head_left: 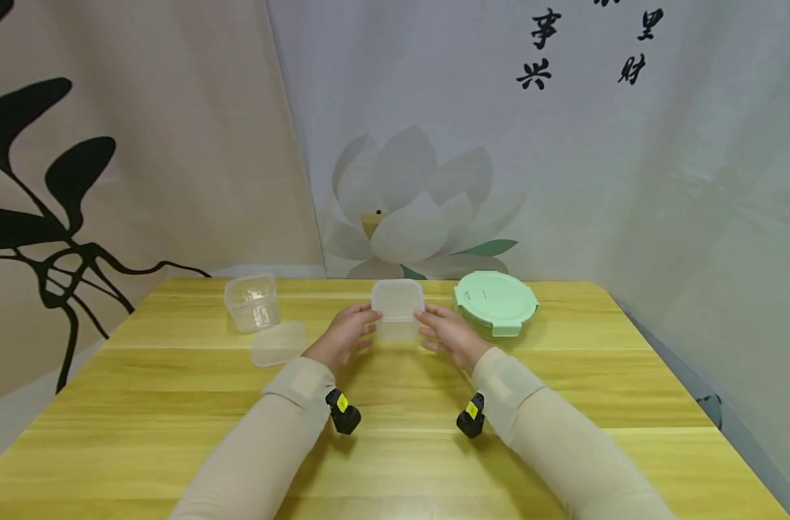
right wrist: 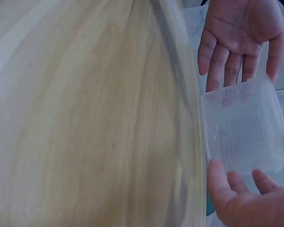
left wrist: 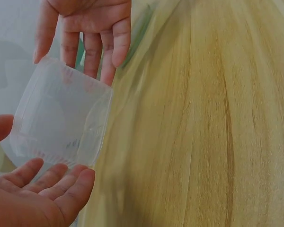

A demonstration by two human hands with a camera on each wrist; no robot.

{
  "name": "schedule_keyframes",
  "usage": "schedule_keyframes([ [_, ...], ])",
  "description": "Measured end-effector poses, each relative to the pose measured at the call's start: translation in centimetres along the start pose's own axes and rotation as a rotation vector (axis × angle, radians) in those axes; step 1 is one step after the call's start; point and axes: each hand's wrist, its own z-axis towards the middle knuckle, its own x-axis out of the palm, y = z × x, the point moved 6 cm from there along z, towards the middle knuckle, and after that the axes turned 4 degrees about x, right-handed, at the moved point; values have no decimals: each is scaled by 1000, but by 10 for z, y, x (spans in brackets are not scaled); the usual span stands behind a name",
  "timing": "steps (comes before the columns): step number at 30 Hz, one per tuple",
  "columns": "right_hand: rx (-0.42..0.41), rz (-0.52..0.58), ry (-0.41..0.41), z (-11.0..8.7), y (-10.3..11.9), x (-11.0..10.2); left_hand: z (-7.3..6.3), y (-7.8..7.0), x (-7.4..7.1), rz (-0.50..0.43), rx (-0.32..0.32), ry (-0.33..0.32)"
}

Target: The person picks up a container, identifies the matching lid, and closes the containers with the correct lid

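Note:
A clear plastic food container with a frosted lid (head_left: 398, 300) stands between the two hands, near the table's back edge. My left hand (head_left: 348, 334) is at its left side, the thumb by the lid's rim and the fingers spread along the wall. Mirroring it, my right hand (head_left: 456, 336) is at the right side. In the left wrist view, the fingers look fairly straight at the container's wall (left wrist: 61, 113); the right wrist view shows the same container (right wrist: 244, 127) between both palms. Whether its base touches the table cannot be told.
To the left stands an uncovered clear container (head_left: 252, 303), with a loose frosted lid (head_left: 279, 344) lying in front of it. A round container with a green clip lid (head_left: 497, 300) is at the right. Behind the wooden table (head_left: 408, 462) hangs a printed curtain (head_left: 434, 94).

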Motion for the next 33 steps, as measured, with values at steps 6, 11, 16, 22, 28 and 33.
schedule_keyframes([
  [6,-5,-6,15,5,-2,0,5,3,-1,-7,-18,-16],
  [11,3,3,10,6,-2,1,8,5,-1,-4,-25,-22],
  [16,13,3,4,8,-2,0,11,6,0,-6,-33,-28],
  [22,29,12,-4,10,-3,-1,16,9,1,-2,-34,-27],
  [28,43,26,-23,12,-5,-2,18,11,2,-2,-36,-41],
  [33,48,30,-27,13,-7,-3,20,11,2,8,-33,-47],
])
